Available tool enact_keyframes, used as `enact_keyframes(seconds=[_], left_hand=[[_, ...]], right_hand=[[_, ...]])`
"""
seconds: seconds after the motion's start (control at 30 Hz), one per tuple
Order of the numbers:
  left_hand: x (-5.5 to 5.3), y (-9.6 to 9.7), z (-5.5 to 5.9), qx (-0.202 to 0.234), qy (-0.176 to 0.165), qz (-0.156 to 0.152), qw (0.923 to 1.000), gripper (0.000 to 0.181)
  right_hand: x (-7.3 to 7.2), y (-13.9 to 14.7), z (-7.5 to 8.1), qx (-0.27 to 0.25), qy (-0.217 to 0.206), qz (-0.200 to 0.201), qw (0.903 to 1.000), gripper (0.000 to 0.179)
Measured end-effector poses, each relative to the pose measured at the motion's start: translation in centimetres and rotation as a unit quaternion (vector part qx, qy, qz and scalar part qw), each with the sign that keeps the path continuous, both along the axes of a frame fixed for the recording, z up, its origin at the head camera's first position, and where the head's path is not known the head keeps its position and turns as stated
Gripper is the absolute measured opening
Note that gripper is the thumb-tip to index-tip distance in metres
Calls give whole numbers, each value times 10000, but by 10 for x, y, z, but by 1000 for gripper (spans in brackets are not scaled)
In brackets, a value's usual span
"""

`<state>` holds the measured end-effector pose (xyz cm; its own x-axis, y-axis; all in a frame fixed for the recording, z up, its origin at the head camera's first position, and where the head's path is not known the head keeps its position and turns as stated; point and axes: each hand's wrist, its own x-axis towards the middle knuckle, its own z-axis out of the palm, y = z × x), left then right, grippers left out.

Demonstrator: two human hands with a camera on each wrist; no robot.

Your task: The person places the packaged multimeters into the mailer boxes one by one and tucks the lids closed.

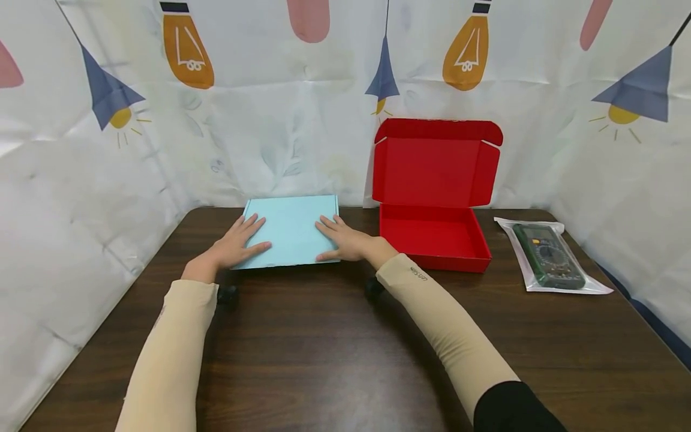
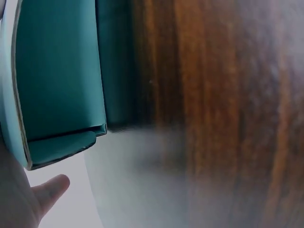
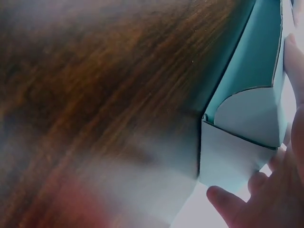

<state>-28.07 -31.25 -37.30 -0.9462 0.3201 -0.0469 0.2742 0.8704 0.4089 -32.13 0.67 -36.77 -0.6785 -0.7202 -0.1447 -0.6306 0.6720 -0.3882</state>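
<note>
A light blue cardboard box (image 1: pixel 291 225) lies at the back of the table with its lid down over it. On the left part of the lid rests my left hand (image 1: pixel 232 243), fingers spread. My right hand (image 1: pixel 348 240) lies on the right part, its fingers also spread and nearly straight. Both wrist views show the blue box's front side (image 2: pixel 59 71) open under the lid edge. A rounded side flap (image 3: pixel 249 111) stands inside that opening in the right wrist view. The box's far side is hidden.
A red box (image 1: pixel 434 234) stands to the right of the blue one, its lid raised against the curtain (image 1: pixel 324 144). At the far right lies a multimeter (image 1: pixel 550 255) in a clear plastic bag. The dark wooden table (image 1: pixel 302 354) stretches toward me.
</note>
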Motion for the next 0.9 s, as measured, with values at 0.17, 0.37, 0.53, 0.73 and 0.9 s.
enact_keyframes(seconds=[0.17, 0.37, 0.53, 0.73, 0.9], left_hand=[[1, 1, 1, 87, -22, 23, 10000, 85], [6, 4, 7, 124, -146, -50, 9998, 93], [7, 7, 9, 186, -327, -146, 9992, 98], [6, 8, 6, 122, -338, -98, 9993, 96], [7, 5, 7, 258, -300, -156, 9991, 102]], right_hand=[[2, -1, -2, -26, 97, 22, 9999, 96], [3, -1, -3, -28, 181, -17, 9998, 96], [3, 2, -3, 44, 194, -104, 9997, 96], [6, 2, -4, 150, 314, -115, 9993, 95], [7, -1, -3, 212, 365, -29, 9991, 94]])
